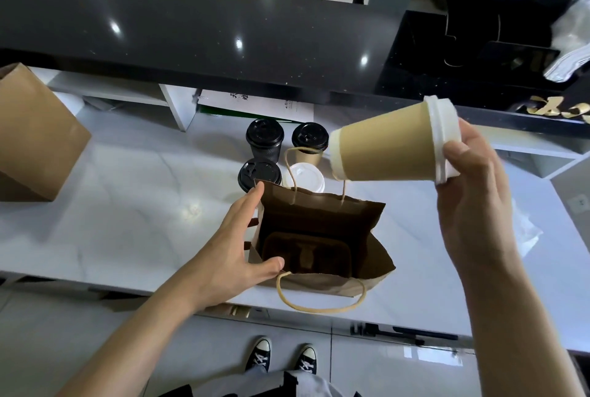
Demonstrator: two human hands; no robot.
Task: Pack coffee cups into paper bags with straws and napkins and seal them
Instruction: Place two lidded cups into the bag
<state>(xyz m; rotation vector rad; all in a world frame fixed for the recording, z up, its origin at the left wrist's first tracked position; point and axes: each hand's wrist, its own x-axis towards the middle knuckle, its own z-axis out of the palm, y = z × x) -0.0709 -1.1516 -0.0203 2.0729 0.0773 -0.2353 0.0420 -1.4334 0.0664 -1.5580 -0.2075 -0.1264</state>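
An open brown paper bag (pixel 367 224) with twine handles stands on the white counter (pixel 127 205), a cup carrier tray (pixel 306 256) lying in its bottom. My left hand (pixel 236 246) lies against the bag's left side, fingers straight, thumb at the near rim. My right hand (pixel 472 192) grips the white lid of a tan coffee cup (pixel 386 147), held tilted on its side in the air above and right of the bag. Behind the bag stand several lidded cups: black ones (pixel 264 138), one with a white lid (pixel 305 176).
A second brown paper bag (pixel 35 141) stands at the left edge of the counter. A raised black counter ledge (pixel 191 32) runs along the back. Clear plastic wrapping (pixel 523 227) lies on the counter to the right. My shoes show below the counter's front edge.
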